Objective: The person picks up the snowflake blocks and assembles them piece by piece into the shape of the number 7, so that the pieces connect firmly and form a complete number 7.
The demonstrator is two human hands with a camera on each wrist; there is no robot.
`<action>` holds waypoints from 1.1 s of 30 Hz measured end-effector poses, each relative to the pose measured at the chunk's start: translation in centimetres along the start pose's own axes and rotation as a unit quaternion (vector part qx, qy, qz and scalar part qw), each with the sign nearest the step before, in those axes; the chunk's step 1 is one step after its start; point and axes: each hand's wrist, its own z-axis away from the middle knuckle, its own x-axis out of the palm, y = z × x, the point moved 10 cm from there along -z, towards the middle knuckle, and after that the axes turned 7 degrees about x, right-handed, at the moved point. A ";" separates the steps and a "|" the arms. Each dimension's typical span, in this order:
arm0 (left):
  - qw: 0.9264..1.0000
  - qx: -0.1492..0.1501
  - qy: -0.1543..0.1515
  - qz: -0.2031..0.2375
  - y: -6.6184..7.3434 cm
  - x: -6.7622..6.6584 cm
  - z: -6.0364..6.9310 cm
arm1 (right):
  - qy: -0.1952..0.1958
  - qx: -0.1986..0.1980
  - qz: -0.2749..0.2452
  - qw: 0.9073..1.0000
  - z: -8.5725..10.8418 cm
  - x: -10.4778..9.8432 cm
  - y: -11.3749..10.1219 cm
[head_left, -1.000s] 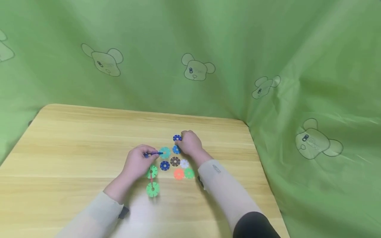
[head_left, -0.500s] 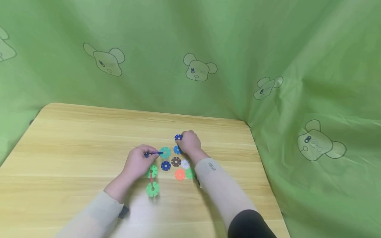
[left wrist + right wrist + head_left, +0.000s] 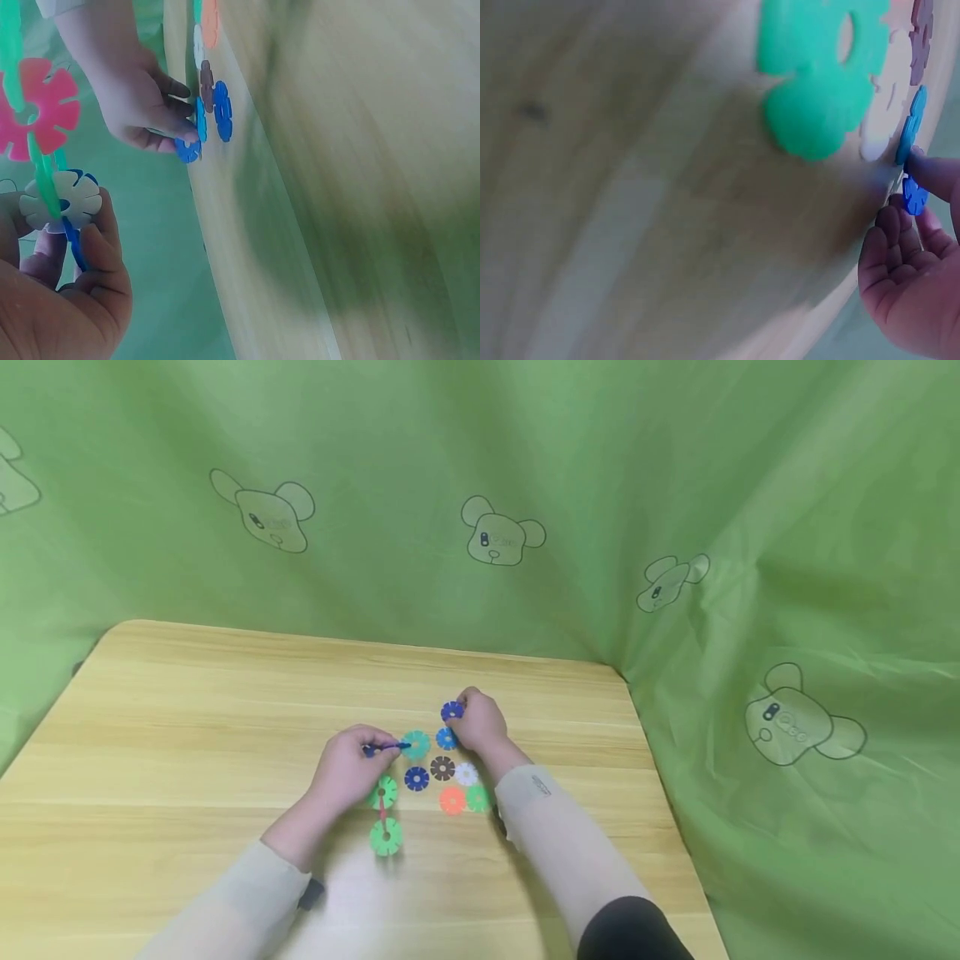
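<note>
My left hand (image 3: 352,768) holds a chain of slotted snowflake discs off the table. In the left wrist view its fingers pinch a white disc (image 3: 79,204) and a blue disc (image 3: 75,244) slotted together, with a pink-red disc (image 3: 56,101) above. Two green discs (image 3: 386,837) hang at the chain's near end; a teal disc (image 3: 416,745) shows beyond the fingertips. Between thumb and fingers, my right hand (image 3: 482,722) pinches a dark blue disc (image 3: 452,711) by its edge. A lighter blue disc (image 3: 446,739) lies just below that hand.
Loose discs lie flat between my forearms: dark blue (image 3: 417,778), brown (image 3: 442,768), white (image 3: 467,773), orange (image 3: 452,801) and green (image 3: 477,798). Behind the wooden table (image 3: 225,693) hangs a green curtain (image 3: 375,568) with bear heads, also along the right side.
The dark blue disc in my right hand has shifted slightly toward me and shows more of its face. My left hand and its chain stay nearly still.
</note>
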 end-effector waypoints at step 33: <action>1.000 0.002 -0.007 -0.004 0.3 -0.2 0.0 | -0.032 -0.145 -0.290 0.945 9.6 -6.2 -2.3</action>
